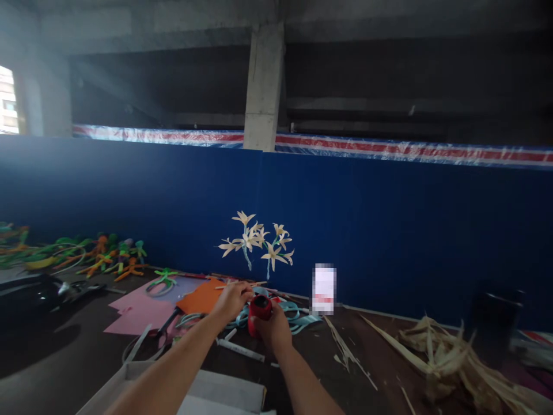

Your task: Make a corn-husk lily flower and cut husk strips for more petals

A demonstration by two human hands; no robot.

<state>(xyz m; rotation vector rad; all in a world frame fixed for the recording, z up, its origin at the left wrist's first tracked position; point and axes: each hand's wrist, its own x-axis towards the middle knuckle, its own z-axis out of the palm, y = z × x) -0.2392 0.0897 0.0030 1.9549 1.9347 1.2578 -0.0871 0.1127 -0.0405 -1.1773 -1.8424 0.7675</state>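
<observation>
My right hand [279,329] is wrapped round a red object [256,323] with a dark round top; its full shape is hidden, so I cannot tell its kind. Just left of it, my left hand [235,298] has its fingers bent and pressed together, and what they may hold is hidden. Thin pale sticks [254,284] lie just beyond the fingers. Light blue ribbon [302,323] loops behind and beside the red object. Further back, pale husk-like flowers [271,253] on wrapped stems stand against the blue panel [380,230].
Pink paper [140,317] and orange paper [201,297] lie to the left, with green and orange fuzzy figures [103,256] beyond. A white box [224,389] sits in front. A blurred bright screen [324,288] leans at the back. Dry husks [449,351] spread at right.
</observation>
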